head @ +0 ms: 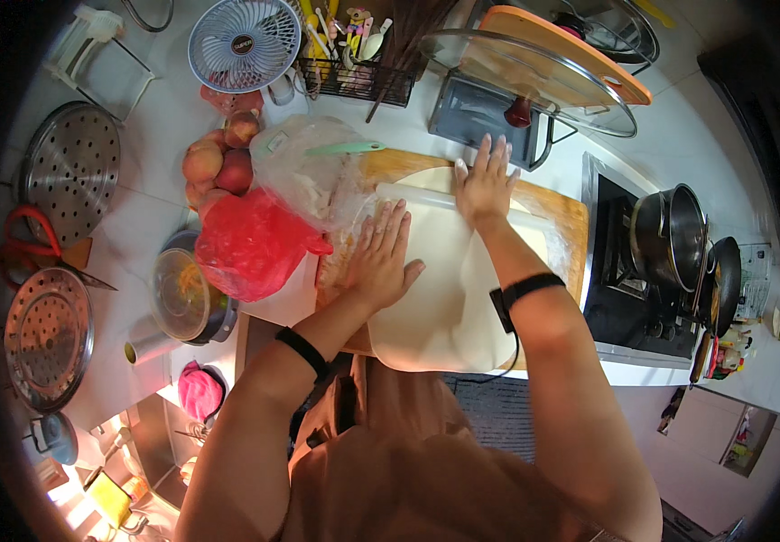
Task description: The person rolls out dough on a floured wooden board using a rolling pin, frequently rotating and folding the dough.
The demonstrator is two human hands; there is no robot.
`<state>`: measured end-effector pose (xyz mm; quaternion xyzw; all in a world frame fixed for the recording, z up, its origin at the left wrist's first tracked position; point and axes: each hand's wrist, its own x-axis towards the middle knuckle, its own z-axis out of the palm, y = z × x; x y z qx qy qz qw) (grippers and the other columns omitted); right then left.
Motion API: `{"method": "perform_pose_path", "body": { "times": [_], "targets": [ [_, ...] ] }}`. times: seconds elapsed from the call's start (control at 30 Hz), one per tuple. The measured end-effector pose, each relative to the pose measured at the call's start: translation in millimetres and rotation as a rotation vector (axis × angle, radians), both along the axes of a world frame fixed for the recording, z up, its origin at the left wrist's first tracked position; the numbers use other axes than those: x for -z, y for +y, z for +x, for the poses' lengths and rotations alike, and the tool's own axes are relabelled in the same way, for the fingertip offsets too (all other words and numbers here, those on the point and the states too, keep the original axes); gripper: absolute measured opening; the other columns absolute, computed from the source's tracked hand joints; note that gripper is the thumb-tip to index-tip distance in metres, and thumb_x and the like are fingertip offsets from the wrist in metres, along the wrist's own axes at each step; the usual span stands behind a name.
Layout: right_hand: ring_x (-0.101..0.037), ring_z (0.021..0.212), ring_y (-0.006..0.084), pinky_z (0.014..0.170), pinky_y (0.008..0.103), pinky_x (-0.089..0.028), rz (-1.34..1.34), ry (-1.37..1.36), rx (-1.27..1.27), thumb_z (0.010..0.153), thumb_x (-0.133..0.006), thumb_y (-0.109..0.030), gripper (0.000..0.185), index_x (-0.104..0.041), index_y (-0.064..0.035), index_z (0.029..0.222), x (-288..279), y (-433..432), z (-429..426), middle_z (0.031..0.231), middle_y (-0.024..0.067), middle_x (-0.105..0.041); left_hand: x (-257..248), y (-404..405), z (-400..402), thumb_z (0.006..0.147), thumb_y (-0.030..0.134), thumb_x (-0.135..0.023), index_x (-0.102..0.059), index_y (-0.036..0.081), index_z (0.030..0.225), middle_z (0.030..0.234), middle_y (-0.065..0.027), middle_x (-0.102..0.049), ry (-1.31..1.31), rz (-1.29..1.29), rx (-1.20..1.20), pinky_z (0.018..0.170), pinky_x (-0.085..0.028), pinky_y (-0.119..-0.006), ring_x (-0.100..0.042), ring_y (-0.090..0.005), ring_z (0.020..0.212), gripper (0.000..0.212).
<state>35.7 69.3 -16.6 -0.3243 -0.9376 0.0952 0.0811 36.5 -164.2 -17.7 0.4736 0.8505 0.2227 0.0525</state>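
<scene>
A large sheet of rolled dough [441,305] lies on a floured wooden board [569,217], its near end hanging past the board's front edge. Across its far part lies a pale rolling pin [424,196]. My right hand [487,186] is flat over the pin's right part, fingers spread and pointing away, the palm hiding what it touches. My left hand [383,261] rests palm down at the dough's left edge, fingers extended, nearer to me than the pin's left end. Neither hand's fingers are closed around anything. Flour whitens the fingertips. Each wrist wears a black band.
Left of the board are a red plastic bag [254,247], a clear bag [302,162], peaches [217,162] and a lidded bowl [183,295]. Behind stand a fan [244,44], a utensil basket [356,81] and a glass lid [566,81]. A stove with a pot [667,237] is right.
</scene>
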Motion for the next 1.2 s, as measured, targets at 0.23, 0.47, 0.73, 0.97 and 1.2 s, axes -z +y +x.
{"method": "perform_pose_path", "body": {
  "times": [0.23,0.47,0.73,0.97,1.2],
  "targets": [
    [-0.008,0.148,0.0372,0.112,0.0665,-0.008,0.038,-0.135,-0.125,0.097,-0.042,-0.046,0.075,-0.013,-0.0051,0.153,2,-38,55,0.16,0.0217,-0.009,-3,-3,1,0.09,0.043,-0.056,-0.02,-0.006,0.148,0.158,-0.0199,-0.017,0.063,0.002,0.008,0.118,-0.009,-0.052,-0.011,-0.0364,0.148,0.084],
    [-0.009,0.148,0.0364,0.113,0.0651,-0.009,0.024,0.007,0.048,0.098,-0.038,-0.048,0.073,-0.015,-0.0067,0.153,1,10,-23,0.159,0.0225,-0.013,4,-2,-2,0.092,0.042,-0.053,-0.028,-0.004,0.146,0.156,-0.0164,-0.024,0.013,-0.018,0.067,0.118,-0.015,-0.05,-0.018,-0.0323,0.147,0.076],
    [-0.012,0.145,0.0447,0.109,0.0707,-0.013,0.031,0.019,0.063,0.096,-0.044,-0.045,0.063,-0.029,-0.0107,0.148,5,-9,-1,0.157,0.0236,-0.017,-9,-2,-8,0.084,0.021,-0.062,-0.049,-0.001,0.125,0.134,-0.0165,-0.046,-0.023,0.229,0.079,0.11,-0.03,-0.048,-0.04,-0.0352,0.13,0.049],
    [-0.021,0.142,0.043,0.105,0.0725,-0.017,0.095,0.012,-0.377,0.086,-0.062,-0.024,0.051,-0.046,-0.0098,0.133,5,-58,33,0.144,0.022,-0.035,12,-11,-7,0.076,0.01,-0.063,-0.051,0.006,0.102,0.11,-0.0133,-0.05,-0.149,0.371,-0.118,0.095,-0.038,-0.048,-0.048,-0.0341,0.107,0.028],
    [-0.02,0.144,0.0384,0.106,0.0735,-0.016,0.14,-0.014,-0.682,0.08,-0.067,-0.021,0.05,-0.053,-0.0174,0.129,1,-73,53,0.148,0.018,-0.032,-3,-23,-1,0.074,0.012,-0.063,-0.047,0.004,0.122,0.125,-0.0159,-0.045,0.023,0.435,-0.199,0.107,-0.028,-0.052,-0.041,-0.0381,0.124,0.052]
  ]
}}
